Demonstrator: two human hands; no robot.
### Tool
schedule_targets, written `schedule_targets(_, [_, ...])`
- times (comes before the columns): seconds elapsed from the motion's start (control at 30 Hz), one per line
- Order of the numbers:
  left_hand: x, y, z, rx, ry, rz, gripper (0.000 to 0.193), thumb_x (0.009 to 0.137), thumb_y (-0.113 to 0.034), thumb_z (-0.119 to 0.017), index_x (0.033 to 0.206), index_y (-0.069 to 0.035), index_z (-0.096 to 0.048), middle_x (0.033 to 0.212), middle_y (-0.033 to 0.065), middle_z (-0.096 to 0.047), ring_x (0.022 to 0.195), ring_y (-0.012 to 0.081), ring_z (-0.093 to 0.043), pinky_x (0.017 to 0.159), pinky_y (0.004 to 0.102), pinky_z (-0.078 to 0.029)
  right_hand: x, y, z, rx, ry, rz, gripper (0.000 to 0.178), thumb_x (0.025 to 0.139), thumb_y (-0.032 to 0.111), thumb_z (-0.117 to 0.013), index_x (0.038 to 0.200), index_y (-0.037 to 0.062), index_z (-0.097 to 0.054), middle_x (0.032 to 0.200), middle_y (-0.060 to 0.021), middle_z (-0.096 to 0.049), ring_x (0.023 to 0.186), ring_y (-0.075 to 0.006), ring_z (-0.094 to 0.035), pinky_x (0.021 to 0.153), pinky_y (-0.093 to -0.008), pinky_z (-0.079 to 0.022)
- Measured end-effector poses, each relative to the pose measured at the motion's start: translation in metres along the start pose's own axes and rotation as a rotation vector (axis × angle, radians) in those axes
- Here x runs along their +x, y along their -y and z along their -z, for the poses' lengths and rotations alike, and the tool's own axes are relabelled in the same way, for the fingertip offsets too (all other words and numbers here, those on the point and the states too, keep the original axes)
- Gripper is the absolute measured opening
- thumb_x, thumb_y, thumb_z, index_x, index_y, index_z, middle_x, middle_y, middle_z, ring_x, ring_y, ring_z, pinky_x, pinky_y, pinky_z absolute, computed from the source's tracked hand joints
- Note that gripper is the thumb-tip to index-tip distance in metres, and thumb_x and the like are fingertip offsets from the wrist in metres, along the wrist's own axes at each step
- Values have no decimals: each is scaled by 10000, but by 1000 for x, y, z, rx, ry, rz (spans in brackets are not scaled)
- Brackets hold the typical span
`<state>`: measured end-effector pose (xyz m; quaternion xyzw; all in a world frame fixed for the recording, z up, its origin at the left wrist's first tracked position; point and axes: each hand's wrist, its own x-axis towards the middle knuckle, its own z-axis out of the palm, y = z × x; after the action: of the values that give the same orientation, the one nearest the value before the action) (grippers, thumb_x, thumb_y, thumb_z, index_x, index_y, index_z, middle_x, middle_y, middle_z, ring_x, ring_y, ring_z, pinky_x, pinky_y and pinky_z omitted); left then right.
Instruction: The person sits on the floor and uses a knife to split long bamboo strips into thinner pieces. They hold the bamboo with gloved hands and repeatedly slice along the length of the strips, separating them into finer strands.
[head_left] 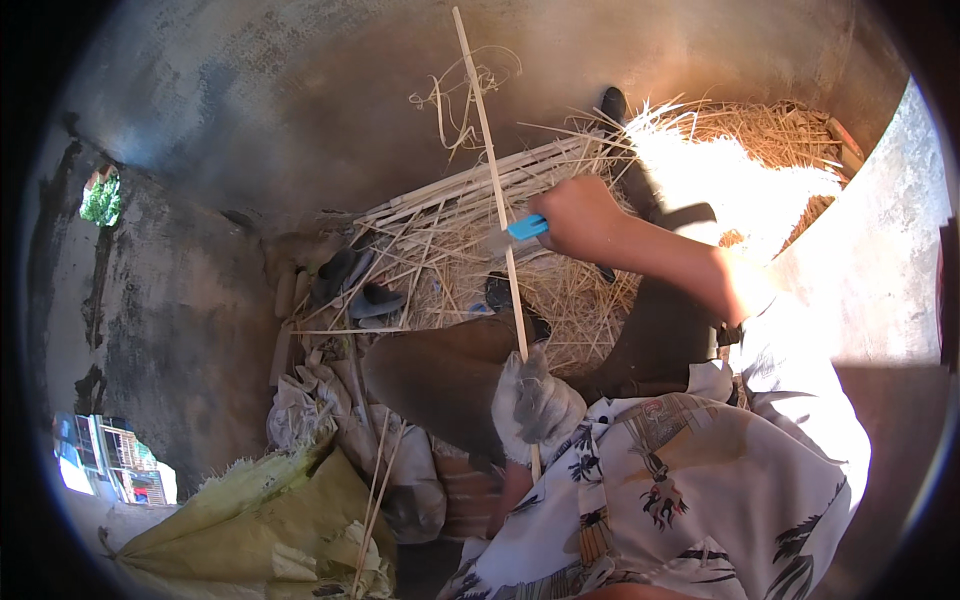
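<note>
While my gloved left hand [535,405] clenches the cane [497,200] at 6 o'clock, my right hand [580,215] grips the blue-handled knife [520,230] against it. Step: shaving. Next stroke likely needs steady blade angle toward 12 o'clock.

Bare floor [300,120] lies open beyond; strips [470,185] and shavings [570,290] crowd the knees [450,370].

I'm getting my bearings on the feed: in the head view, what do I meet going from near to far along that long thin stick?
Gloved left hand gripping the stick low down → bent knee beside it → right hand with a blue-handled knife against the stick → bundle of split slats on the straw → the stick's tip before the grey wall.
</note>
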<state>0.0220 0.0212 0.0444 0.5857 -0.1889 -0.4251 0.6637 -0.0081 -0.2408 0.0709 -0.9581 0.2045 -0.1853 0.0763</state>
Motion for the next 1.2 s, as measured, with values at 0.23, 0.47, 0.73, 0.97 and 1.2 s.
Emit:
schedule_targets(0.23, [-8,2,4,77,-21,-16,275,1041,-276,-563,898,-46,-618,571,-12,-452,450,83,-413,414,270,-325,26,-21,24,5,-95,-7,119,717,200,-714,789,106,-727,709,-126,-684,680,-345,-681,638,-457,-537])
schedule_targets(0.47, [-6,1,-2,95,-2,-23,273,1039,-272,-565,902,-43,-621,582,-11,-461,462,84,-421,423,268,-331,93,-81,75,-60,-402,-257,177,794,200,-639,729,54,-713,721,-183,-682,689,-401,-669,657,-493,-539])
schedule_targets(0.73, [-11,-1,-2,128,-15,-31,270,1037,-267,-566,906,-39,-626,594,-11,-471,475,84,-430,433,267,-338,117,-80,81,138,-368,-348,168,816,183,-661,800,35,-739,745,-199,-702,711,-387,-700,654,-461,-554])
schedule_targets(0.97, [-9,-5,3,119,-55,-25,267,1036,-263,-567,910,-35,-630,605,-10,-480,487,84,-438,442,265,-344,20,-7,8,158,-211,57,175,782,203,-706,680,70,-653,631,-123,-642,570,-347,-639,561,-444,-517])
schedule_targets(1.2, [-13,-11,-3,180,-23,-56,265,1034,-259,-569,914,-32,-634,617,-10,-489,499,85,-446,451,264,-350,-25,26,-8,110,-236,200,144,753,194,-703,666,133,-605,621,-61,-629,588,-300,-650,535,-439,-504])
